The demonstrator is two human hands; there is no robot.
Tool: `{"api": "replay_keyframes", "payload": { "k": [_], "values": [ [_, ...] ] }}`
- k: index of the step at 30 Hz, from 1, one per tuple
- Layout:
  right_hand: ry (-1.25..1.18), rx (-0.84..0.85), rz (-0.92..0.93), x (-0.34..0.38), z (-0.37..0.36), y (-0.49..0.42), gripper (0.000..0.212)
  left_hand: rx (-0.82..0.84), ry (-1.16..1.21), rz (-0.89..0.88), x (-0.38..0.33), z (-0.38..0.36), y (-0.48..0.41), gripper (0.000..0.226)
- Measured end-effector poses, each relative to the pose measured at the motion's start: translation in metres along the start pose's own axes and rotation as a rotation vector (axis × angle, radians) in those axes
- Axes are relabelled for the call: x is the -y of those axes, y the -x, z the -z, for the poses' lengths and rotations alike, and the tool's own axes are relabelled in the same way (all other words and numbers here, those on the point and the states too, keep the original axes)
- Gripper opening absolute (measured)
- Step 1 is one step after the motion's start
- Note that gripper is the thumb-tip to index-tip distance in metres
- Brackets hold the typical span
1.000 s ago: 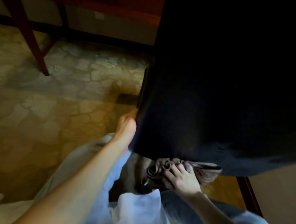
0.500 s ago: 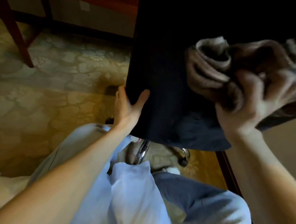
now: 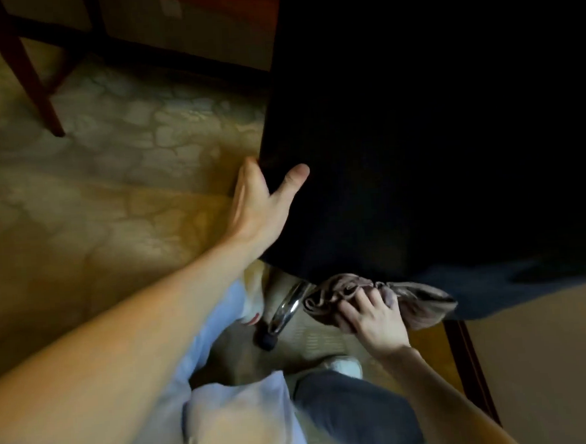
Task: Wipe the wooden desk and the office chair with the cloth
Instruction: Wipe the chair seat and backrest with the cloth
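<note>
The black office chair (image 3: 433, 127) fills the upper right of the head view, its dark back facing me. My left hand (image 3: 259, 203) grips the chair's left edge, thumb on the near face and fingers behind it. My right hand (image 3: 369, 316) holds a bunched grey-brown cloth (image 3: 416, 300) against the chair's lower edge. The wooden desk (image 3: 223, 6) shows only as dark red wood at the top, behind the chair.
A chrome chair leg (image 3: 289, 304) with a black caster (image 3: 266, 340) sits just left of the cloth. A red wooden leg (image 3: 32, 83) stands at upper left on the patterned carpet (image 3: 94, 199). A dark wood strip (image 3: 468, 365) runs along the right. My knees are below.
My right hand has swept the cloth down from high on the chair's back to its lower edge. My left hand keeps its hold on the chair's left edge.
</note>
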State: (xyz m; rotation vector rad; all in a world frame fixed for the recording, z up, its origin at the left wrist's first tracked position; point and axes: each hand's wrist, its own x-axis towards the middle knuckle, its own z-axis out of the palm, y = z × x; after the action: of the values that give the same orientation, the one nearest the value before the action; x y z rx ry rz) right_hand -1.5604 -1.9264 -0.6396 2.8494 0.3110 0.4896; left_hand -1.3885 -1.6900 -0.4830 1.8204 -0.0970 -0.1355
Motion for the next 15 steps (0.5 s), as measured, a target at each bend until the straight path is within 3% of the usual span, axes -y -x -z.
{"api": "replay_keyframes", "payload": {
  "k": [3, 5, 11, 13, 15],
  "values": [
    [-0.047, 0.046, 0.087, -0.023, 0.023, 0.001, 0.026, 0.027, -0.009, -0.039, -0.003, -0.012, -0.010, 0.120],
    [-0.048, -0.067, -0.034, -0.037, 0.052, -0.003, 0.024, 0.035, -0.020, -0.059, -0.006, -0.019, -0.011, 0.117],
    [0.114, -0.768, -0.340, -0.084, 0.156, -0.041, 0.015, 0.022, -0.012, -0.095, 0.000, -0.021, -0.015, 0.112],
    [0.096, -0.799, -0.399, -0.077, 0.135, -0.050, 0.014, 0.018, 0.007, -0.108, 0.006, -0.018, -0.022, 0.111],
    [0.109, -0.640, -0.406, -0.055, 0.088, -0.039, 0.016, 0.027, 0.018, -0.128, 0.005, -0.013, -0.029, 0.114]
  ]
}}
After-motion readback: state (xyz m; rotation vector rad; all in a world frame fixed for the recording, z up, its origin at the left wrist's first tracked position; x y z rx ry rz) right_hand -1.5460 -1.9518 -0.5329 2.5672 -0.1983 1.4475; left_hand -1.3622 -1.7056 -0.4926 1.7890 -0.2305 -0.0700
